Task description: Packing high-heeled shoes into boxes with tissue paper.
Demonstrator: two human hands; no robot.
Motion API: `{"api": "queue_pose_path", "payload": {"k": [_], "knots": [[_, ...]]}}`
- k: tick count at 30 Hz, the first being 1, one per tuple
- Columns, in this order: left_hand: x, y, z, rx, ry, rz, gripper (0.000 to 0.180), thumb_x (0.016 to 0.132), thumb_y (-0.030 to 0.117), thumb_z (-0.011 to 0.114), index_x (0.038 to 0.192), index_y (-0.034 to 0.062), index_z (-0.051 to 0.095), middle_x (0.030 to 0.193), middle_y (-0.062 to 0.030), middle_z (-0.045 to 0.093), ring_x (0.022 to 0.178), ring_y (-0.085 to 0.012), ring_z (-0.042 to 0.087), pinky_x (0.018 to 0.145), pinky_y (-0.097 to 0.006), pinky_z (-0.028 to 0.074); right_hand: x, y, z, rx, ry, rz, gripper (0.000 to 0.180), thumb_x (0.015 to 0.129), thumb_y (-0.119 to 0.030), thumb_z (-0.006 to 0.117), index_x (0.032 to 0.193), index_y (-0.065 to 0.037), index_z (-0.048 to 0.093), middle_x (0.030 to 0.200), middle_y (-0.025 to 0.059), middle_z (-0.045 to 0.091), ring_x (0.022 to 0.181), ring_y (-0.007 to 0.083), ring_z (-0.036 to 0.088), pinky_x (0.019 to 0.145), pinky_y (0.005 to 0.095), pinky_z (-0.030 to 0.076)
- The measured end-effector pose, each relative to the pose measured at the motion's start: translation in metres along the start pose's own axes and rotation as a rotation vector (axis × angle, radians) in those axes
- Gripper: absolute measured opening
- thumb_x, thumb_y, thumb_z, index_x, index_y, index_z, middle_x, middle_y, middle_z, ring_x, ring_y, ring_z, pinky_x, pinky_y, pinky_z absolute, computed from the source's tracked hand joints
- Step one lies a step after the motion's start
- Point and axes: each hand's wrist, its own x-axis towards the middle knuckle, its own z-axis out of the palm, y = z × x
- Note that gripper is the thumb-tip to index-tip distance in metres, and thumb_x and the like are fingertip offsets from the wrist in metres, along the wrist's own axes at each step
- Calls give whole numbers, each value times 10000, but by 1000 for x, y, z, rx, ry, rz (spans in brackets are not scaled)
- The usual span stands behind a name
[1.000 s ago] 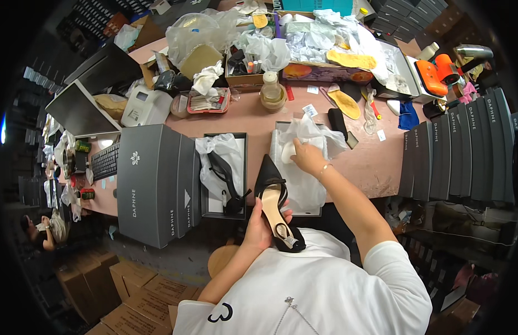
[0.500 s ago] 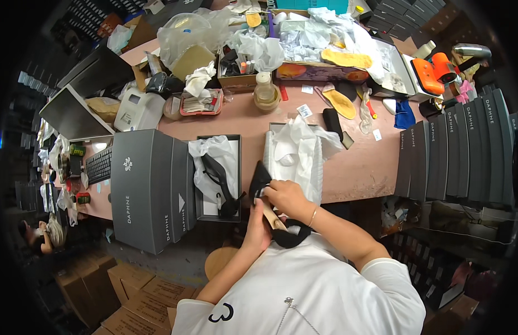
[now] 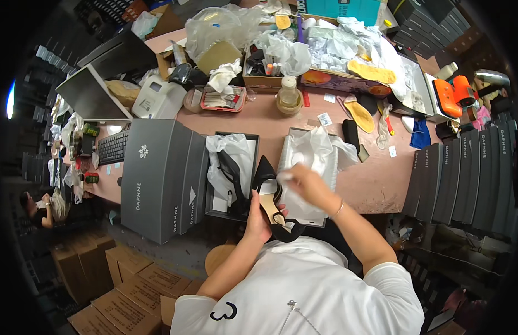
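Observation:
My left hand (image 3: 259, 222) is closed round a black pointed-toe shoe (image 3: 265, 171) with an ankle strap and a beige insole, held toe away from me, its inside facing up. Something white shows inside the toe end. Just right of the toe is my right hand (image 3: 310, 187), blurred, its fingers drawn together at a small whitish thing I cannot make out. Another black shoe (image 3: 230, 167) lies on white tissue in a dark shoe box (image 3: 250, 146) to the left. Behind my right hand, an open light-coloured box (image 3: 282, 149) holds crumpled white tissue paper (image 3: 314, 146).
Dark grey shoe boxes stand at the left (image 3: 158, 178) and in a row at the right (image 3: 465, 173). A glass jar (image 3: 289, 100), a pink tray (image 3: 222, 103) and a carton of paper wads (image 3: 348, 81) sit farther back. Cardboard cartons (image 3: 125, 301) are on the floor at lower left.
My right hand has come off the shoe's toe and moved right. My left hand still grips the shoe, whose inside now shows more. The whole view has shifted slightly.

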Motion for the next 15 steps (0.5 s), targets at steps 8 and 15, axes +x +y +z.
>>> {"api": "queue_pose_path", "payload": {"k": [8, 15], "knots": [[-13, -28, 13, 166, 95, 103, 471, 933, 525, 476, 1044, 70, 521, 888, -70, 570, 658, -174, 597, 586, -333, 525, 10, -24, 49, -459, -44, 89, 787, 707, -82, 661, 1415, -136, 321, 1387, 234, 366, 1321, 384, 328, 1001, 541, 350], [1, -8, -17, 13, 35, 5, 480, 948, 479, 466, 1186, 63, 489, 968, -95, 585, 728, -204, 600, 699, -383, 556, 7, 104, 20, -640, -179, 328, 670, 753, -147, 671, 1359, -94, 391, 1180, 208, 548, 1035, 356, 572, 856, 425, 475]]}}
